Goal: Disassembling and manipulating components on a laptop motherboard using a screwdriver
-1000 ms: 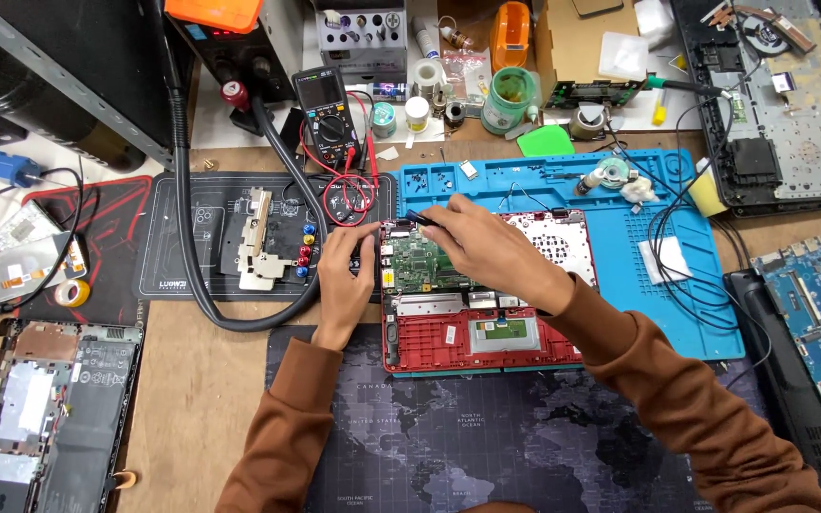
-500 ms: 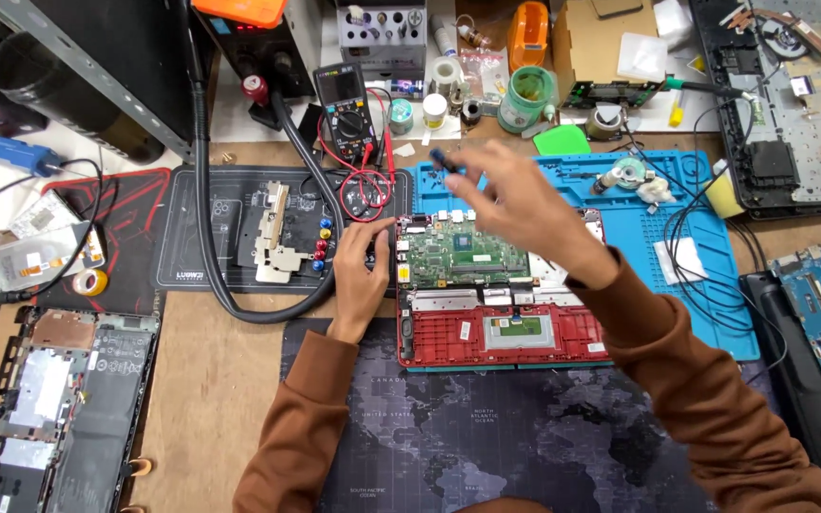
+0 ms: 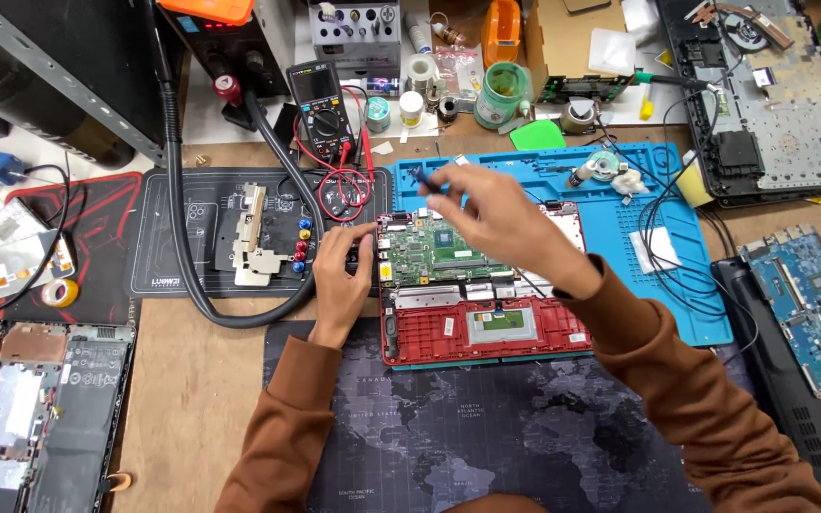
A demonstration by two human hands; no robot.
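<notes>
From the head camera, an open red laptop (image 3: 486,328) is lying on the tabletop (image 3: 192,380), half on a blue mat (image 3: 639,228) and half on a dark map mat (image 3: 486,437). Its green board (image 3: 434,252) is showing at the far part of the red shell.

The left hand (image 3: 342,271) is resting on the left edge of the laptop, touching the far left corner. Its fingers are curled a little and pressing down, not closed around anything.

The right hand (image 3: 491,214) is hanging in the air over the board, not touching it. Its fingers are pinching a small dark tool (image 3: 422,178). The tool is blurry, so I cannot tell what kind it is. The tip is pointing left and far, past the board's far edge.

Left of the laptop, a black mat (image 3: 192,237) is holding a metal part (image 3: 254,237). A thick black hose (image 3: 182,190) is curving round it. A meter (image 3: 320,100) with red wires (image 3: 339,190) is sitting far from the left hand.

I think the tool could slip from the pinch and drop onto the board, because the right hand is up in the air. It could scratch the tiny parts. The right sleeve (image 3: 677,380) is also lying low over the laptop and could drag on it.
</notes>
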